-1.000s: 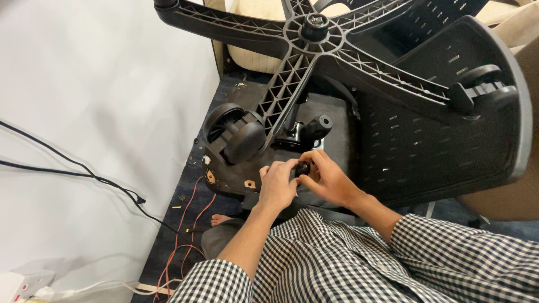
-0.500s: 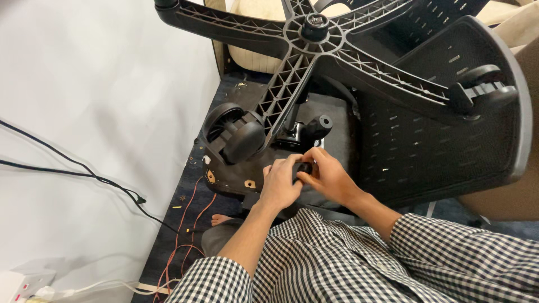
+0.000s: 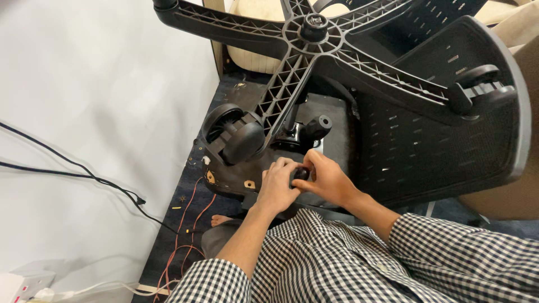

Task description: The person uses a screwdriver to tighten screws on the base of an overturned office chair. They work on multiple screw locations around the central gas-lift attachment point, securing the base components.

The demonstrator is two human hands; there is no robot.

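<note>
Both my left hand (image 3: pixel 278 188) and right hand (image 3: pixel 327 179) pinch a small black knob (image 3: pixel 301 173) at frame centre, under the caster wheel (image 3: pixel 236 133).

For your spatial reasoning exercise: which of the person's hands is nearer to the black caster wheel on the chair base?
Left. The left hand sits just below and right of the caster wheel; the right hand lies farther right, beyond the left.

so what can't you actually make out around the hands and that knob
- Small black knob, head view: mostly covered by the fingers of the left hand and right hand; its mount is hidden.
- Chair base: arm ends cut off by the top edge.
- Caster: its stem is hidden behind the base.
</note>
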